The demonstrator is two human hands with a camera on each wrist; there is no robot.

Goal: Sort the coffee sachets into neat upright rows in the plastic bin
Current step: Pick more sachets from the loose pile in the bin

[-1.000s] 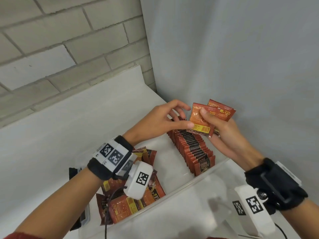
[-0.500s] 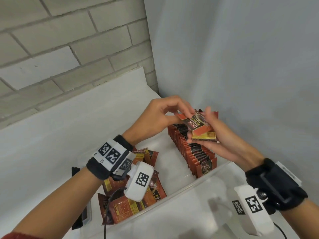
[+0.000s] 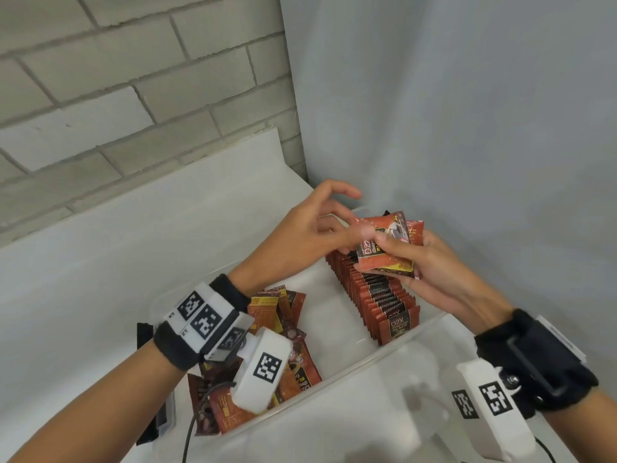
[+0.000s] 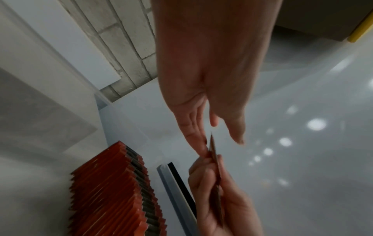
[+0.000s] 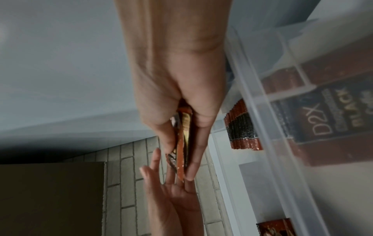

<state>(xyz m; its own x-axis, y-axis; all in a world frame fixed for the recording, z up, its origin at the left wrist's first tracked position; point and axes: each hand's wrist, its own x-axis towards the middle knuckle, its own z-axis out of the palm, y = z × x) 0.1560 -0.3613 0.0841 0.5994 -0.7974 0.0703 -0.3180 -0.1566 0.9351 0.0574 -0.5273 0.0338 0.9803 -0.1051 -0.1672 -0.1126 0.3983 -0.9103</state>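
The clear plastic bin sat nearest; loose sachets lay heaped at its seven o'clock end; an upright row of sachets stood toward one o'clock; above that row the right hand pinched a few held sachets between thumb and fingers; the left hand, at nine o'clock of them, had relaxed, spread fingers touching their edge.

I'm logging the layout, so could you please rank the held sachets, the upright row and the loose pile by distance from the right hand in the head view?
1. Held sachets: gripped in the right hand, above the bin's far end.
2. Upright row: just below that hand, along the bin's right side.
3. Loose pile: farthest, bin's near-left corner, under the left wrist.
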